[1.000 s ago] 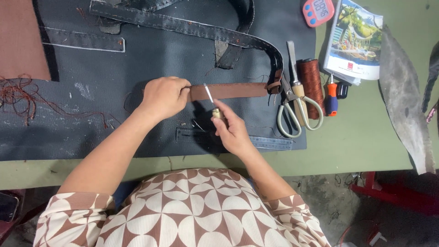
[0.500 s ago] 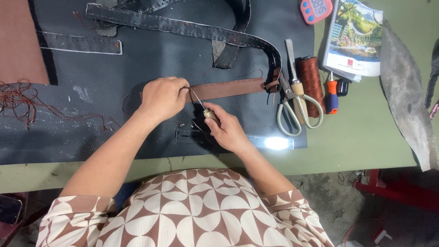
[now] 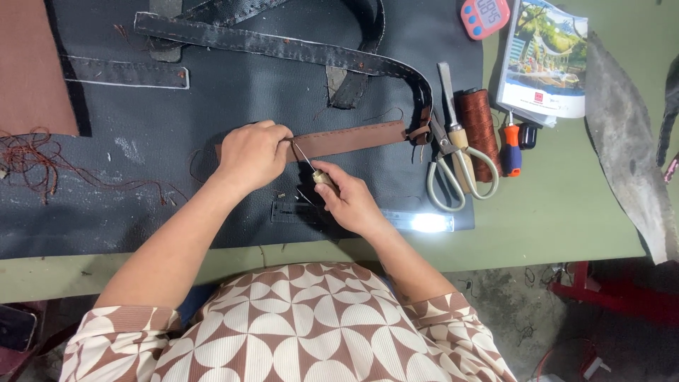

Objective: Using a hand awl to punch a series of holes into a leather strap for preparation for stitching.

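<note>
Fingers of the left hand (image 3: 253, 152) press the brown leather strap (image 3: 346, 139) flat near the table's middle, while the right hand (image 3: 348, 201) fingers clamp an awl (image 3: 311, 167) against it.

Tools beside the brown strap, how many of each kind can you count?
Scissors: 1
Thread spool: 1
Wooden-handled knife: 1
Orange-handled screwdriver: 1
Awl in right hand: 1
Total: 5
</note>
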